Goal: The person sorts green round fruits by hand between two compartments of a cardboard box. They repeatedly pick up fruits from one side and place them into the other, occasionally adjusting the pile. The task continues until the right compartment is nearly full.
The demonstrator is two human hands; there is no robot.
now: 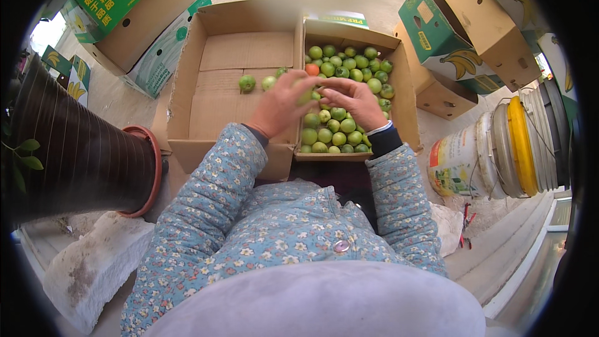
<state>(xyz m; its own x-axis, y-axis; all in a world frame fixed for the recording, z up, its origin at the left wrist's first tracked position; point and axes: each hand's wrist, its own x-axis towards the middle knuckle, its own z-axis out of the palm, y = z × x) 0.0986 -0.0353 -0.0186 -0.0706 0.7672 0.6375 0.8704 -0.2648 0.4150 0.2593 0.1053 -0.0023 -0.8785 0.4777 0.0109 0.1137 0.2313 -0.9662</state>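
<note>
Two cardboard boxes stand side by side before me. Three green tomatoes show on the floor of the left box, among them a tomato near its middle. Many green tomatoes and one orange-red tomato lie in the right box. My left hand, blurred, is over the wall between the boxes, its fingers curved around a green tomato that is partly hidden. Above the right box, my right hand has bent fingers close to the left fingertips; whether it holds anything is unclear.
Banana cartons are stacked at the far left, with more cartons at the far right. A large dark pot on a red saucer is at left, beside a white block. Nested buckets and red-handled pliers or pruners are at right.
</note>
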